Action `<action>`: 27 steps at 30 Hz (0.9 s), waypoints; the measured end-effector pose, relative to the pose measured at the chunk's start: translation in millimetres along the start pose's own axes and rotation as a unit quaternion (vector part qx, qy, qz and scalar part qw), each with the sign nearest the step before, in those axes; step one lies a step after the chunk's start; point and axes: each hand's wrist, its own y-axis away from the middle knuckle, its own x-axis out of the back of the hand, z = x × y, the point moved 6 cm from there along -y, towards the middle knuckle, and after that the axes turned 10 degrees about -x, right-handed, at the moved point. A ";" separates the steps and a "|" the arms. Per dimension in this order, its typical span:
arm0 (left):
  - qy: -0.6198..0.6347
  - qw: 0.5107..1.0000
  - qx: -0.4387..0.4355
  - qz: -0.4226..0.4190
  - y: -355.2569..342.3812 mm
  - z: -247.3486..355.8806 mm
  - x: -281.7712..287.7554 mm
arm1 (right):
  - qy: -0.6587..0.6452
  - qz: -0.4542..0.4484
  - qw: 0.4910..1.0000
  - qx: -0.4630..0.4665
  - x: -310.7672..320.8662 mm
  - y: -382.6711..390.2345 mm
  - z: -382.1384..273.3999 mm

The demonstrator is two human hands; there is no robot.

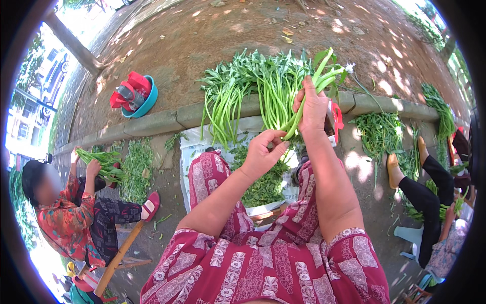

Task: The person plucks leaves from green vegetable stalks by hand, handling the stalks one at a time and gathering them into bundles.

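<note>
My right hand (312,109) grips a bunch of long pale green leafy stems (325,76), held upright and slanting to the upper right. My left hand (264,152) is closed at the lower end of those stems, its thumb and fingers pinched there. Behind my hands, several leafy bundles (228,96) lie over the kerb (185,117) with stems hanging toward me. Between my knees, a pile of loose leaves (258,187) rests on a white sheet (194,138), partly hidden by my forearms. A red object (335,121) is partly hidden behind my right hand.
A co-worker (66,213) at left holds greens beside a wooden stool (126,248). Another person (430,202) sits at right near heaped greens (377,131) and a pale stool (407,235). A blue basin (150,101) with red items stands on dirt beyond the kerb, near a tree trunk (73,43).
</note>
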 end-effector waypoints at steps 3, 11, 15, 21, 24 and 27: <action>-0.031 0.999 -0.017 -0.016 -0.1 2.8 -1.1 | 0.019 -0.004 1.000 0.014 -3.6 1.4 5.0; -0.188 0.974 -0.119 -0.034 -4.4 18.9 0.0 | 0.053 0.001 0.998 0.035 -8.1 6.5 8.2; -0.239 0.961 -0.138 -0.028 -5.5 18.0 -0.1 | 0.054 0.008 0.998 0.041 -7.8 7.0 11.0; -0.203 0.972 -0.108 0.049 -5.2 14.3 5.8 | 0.026 0.011 0.999 0.041 -5.6 3.6 13.3; -0.217 0.962 -0.144 0.077 -5.4 18.5 6.9 | -0.005 0.035 0.999 0.021 -2.2 2.3 12.9; -0.197 0.966 -0.117 0.119 -2.9 23.3 11.0 | -0.073 0.087 0.993 -0.019 10.0 -7.1 9.4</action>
